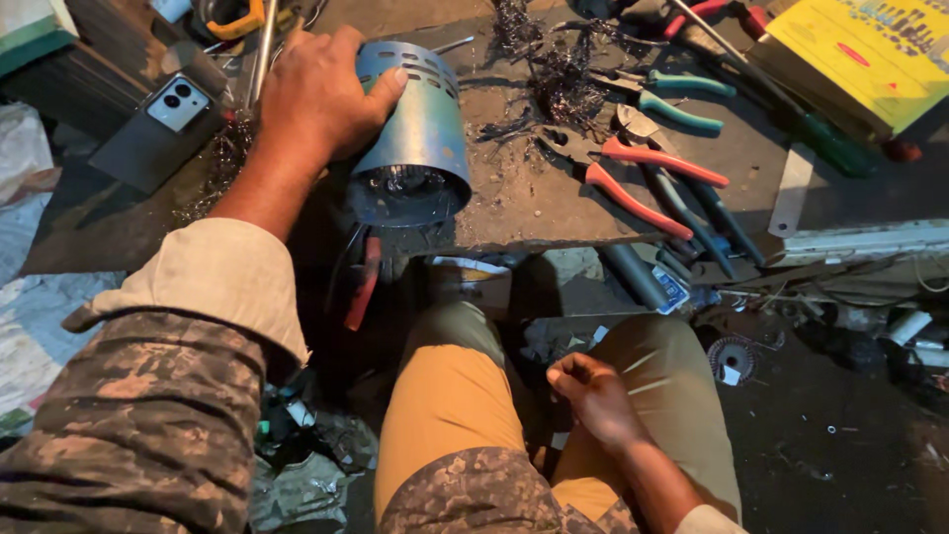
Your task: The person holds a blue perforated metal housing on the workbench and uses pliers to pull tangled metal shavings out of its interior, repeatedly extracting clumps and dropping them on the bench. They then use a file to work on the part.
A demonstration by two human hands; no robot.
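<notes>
red-handled pliers (643, 183), green-handled pliers (677, 104), phone (178, 104), yellow box (870, 49), wire tangle (559, 74) on bench.

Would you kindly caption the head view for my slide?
Left hand grips a metal motor housing on the workbench; right hand rests on the lap.

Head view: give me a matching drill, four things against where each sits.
1 metal motor housing
2 red-handled pliers
3 phone
4 right hand

a on the knee
b under the left hand
c far left of the workbench
d right of the housing, among other tools

Pairs: 1-b, 2-d, 3-c, 4-a
</notes>
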